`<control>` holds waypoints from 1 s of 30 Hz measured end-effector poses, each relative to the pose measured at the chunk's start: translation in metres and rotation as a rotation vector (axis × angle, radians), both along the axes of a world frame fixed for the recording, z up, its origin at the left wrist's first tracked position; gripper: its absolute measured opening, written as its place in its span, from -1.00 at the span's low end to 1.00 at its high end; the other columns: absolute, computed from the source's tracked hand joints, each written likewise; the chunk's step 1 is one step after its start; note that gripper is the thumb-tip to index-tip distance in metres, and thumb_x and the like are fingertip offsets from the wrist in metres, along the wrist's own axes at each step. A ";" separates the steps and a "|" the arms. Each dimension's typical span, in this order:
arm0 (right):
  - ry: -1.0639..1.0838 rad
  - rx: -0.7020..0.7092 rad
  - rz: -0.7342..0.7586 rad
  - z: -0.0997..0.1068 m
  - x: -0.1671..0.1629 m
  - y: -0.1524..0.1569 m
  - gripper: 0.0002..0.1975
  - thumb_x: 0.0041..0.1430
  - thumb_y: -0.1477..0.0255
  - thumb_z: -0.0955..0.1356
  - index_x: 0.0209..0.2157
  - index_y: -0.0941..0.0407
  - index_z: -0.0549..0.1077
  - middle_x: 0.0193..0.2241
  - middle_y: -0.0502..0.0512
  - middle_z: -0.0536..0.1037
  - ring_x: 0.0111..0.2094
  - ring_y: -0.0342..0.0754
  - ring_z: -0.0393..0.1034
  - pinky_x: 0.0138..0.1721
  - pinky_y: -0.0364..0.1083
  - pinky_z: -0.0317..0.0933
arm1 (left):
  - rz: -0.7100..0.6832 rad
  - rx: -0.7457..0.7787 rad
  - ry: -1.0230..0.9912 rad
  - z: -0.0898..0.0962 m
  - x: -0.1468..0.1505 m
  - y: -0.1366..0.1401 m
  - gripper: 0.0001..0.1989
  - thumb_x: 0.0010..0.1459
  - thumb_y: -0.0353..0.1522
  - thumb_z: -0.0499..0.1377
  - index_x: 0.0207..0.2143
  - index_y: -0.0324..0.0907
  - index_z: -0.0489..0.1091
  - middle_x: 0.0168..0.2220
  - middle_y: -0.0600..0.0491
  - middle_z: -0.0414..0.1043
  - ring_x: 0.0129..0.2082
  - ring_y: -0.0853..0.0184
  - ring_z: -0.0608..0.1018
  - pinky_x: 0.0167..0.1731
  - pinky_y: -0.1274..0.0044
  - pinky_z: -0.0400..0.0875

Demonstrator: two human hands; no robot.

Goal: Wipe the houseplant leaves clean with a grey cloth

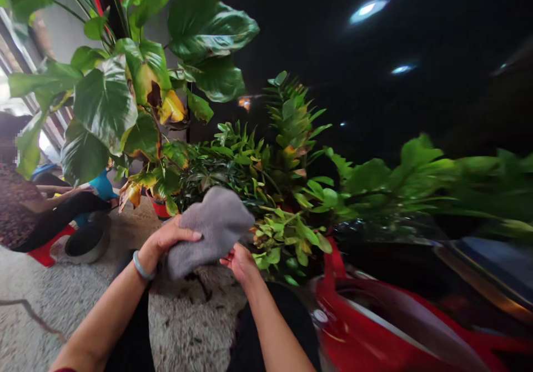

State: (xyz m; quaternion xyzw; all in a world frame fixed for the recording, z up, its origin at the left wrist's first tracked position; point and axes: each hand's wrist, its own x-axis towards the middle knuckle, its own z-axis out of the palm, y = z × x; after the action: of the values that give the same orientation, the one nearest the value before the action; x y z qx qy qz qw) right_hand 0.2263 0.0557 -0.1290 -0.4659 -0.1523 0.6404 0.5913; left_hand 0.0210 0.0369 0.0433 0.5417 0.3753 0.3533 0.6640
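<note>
A grey fuzzy cloth (216, 225) is held up in front of me, between my knees and the plants. My left hand (172, 239) grips its left side, thumb lying on top and the other fingers hidden beneath. At the cloth's lower right edge, my right hand (239, 262) pinches it with bent fingers, partly behind the cloth. A pale bracelet (144, 266) circles my left wrist.
Leafy potted plants (245, 161) stand ahead, with a large-leaved one (106, 102) at left. A red bag (366, 322) gapes at lower right. On the left, a person (20, 205) sits on a red stool (45, 252) beside a dark bucket (87, 241).
</note>
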 end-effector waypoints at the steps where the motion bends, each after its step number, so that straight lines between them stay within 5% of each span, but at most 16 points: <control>1: -0.006 -0.029 -0.004 0.003 -0.001 -0.001 -0.89 0.10 0.44 0.40 -0.47 0.10 0.42 -0.65 0.03 0.57 -0.70 -0.09 0.41 -0.68 -0.16 0.29 | 0.042 0.040 -0.051 0.010 0.007 0.009 -0.53 -0.25 -0.27 0.46 -0.20 -0.21 0.61 -0.26 -0.02 0.62 -0.32 0.21 0.58 -0.27 0.48 0.46; 4: -0.010 -0.099 -0.017 0.010 -0.003 -0.003 -0.89 0.17 0.46 0.36 -0.44 0.11 0.41 -0.61 0.05 0.60 -0.69 -0.12 0.42 -0.66 -0.18 0.31 | 0.138 0.093 -0.105 0.017 0.026 0.031 -0.43 -0.25 -0.21 0.49 -0.14 -0.25 0.58 -0.24 -0.05 0.61 -0.33 0.22 0.57 -0.27 0.47 0.46; 7: -0.003 -0.119 -0.023 0.014 -0.002 -0.005 -0.88 0.18 0.47 0.36 -0.45 0.11 0.40 -0.62 0.04 0.59 -0.69 -0.12 0.42 -0.68 -0.19 0.30 | 0.156 0.092 0.054 -0.014 0.025 0.031 -0.53 -0.27 -0.22 0.49 -0.28 -0.29 0.59 -0.38 0.00 0.59 -0.42 0.27 0.53 -0.34 0.49 0.43; 10: -0.006 -0.139 -0.038 0.012 -0.001 -0.006 -0.86 0.15 0.49 0.37 -0.49 0.11 0.40 -0.71 -0.03 0.50 -0.75 -0.13 0.35 -0.72 -0.19 0.26 | 0.022 0.034 0.245 -0.051 0.004 0.008 -0.65 -0.28 -0.31 0.49 -0.37 -0.25 0.61 -0.44 0.06 0.58 -0.43 0.30 0.52 -0.35 0.52 0.41; 12: -0.010 -0.143 -0.047 0.010 -0.001 -0.006 -0.86 0.12 0.48 0.40 -0.50 0.10 0.40 -0.75 -0.09 0.44 -0.78 -0.14 0.29 -0.74 -0.20 0.23 | -0.076 -0.055 0.270 -0.059 -0.013 -0.007 -0.70 -0.27 -0.33 0.48 -0.39 -0.22 0.62 -0.44 0.08 0.60 -0.43 0.29 0.53 -0.36 0.51 0.43; 15: -0.013 -0.129 -0.036 0.010 -0.002 -0.006 -0.88 0.11 0.48 0.42 -0.47 0.11 0.41 -0.72 -0.08 0.48 -0.75 -0.15 0.33 -0.72 -0.21 0.24 | -0.070 -0.082 0.170 -0.038 -0.026 -0.014 -0.69 -0.25 -0.31 0.48 -0.36 -0.20 0.63 -0.42 0.05 0.61 -0.43 0.27 0.55 -0.36 0.51 0.46; 19: -0.016 -0.111 -0.023 0.013 -0.006 -0.006 -0.91 0.16 0.45 0.39 -0.41 0.11 0.40 -0.60 0.03 0.59 -0.68 -0.14 0.42 -0.67 -0.21 0.29 | 0.162 0.066 -0.057 0.008 -0.015 0.008 -0.56 -0.25 -0.28 0.49 -0.24 -0.21 0.62 -0.30 0.00 0.64 -0.37 0.25 0.58 -0.31 0.49 0.50; 21: -0.016 -0.098 -0.023 0.015 -0.007 -0.005 -0.93 0.16 0.44 0.39 -0.38 0.11 0.40 -0.59 0.03 0.60 -0.67 -0.14 0.42 -0.64 -0.20 0.31 | 0.244 0.122 -0.110 0.014 -0.003 0.021 -0.55 -0.24 -0.26 0.48 -0.23 -0.21 0.61 -0.25 -0.03 0.63 -0.35 0.24 0.58 -0.29 0.48 0.51; 26: -0.038 -0.098 -0.009 0.011 -0.011 -0.001 -0.86 0.11 0.40 0.41 -0.46 0.09 0.38 -0.66 -0.02 0.52 -0.69 -0.12 0.39 -0.66 -0.18 0.30 | 0.122 0.096 0.122 -0.035 0.011 0.019 -0.63 -0.26 -0.27 0.48 -0.34 -0.25 0.60 -0.41 0.02 0.59 -0.43 0.27 0.54 -0.37 0.50 0.44; 30: -0.083 -0.128 -0.002 0.008 -0.010 -0.002 -0.79 0.05 0.42 0.43 -0.55 0.06 0.33 -0.80 -0.13 0.34 -0.79 -0.15 0.23 -0.75 -0.20 0.17 | -0.024 -0.001 0.219 -0.059 -0.013 -0.011 -0.69 -0.24 -0.30 0.48 -0.39 -0.24 0.60 -0.46 0.06 0.57 -0.43 0.26 0.55 -0.36 0.49 0.43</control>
State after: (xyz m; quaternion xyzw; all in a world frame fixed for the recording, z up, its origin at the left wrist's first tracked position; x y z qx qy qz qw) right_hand 0.2159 0.0538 -0.1210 -0.5290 -0.1349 0.6284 0.5541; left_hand 0.0076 0.0256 -0.0158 0.5812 0.4395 0.2839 0.6232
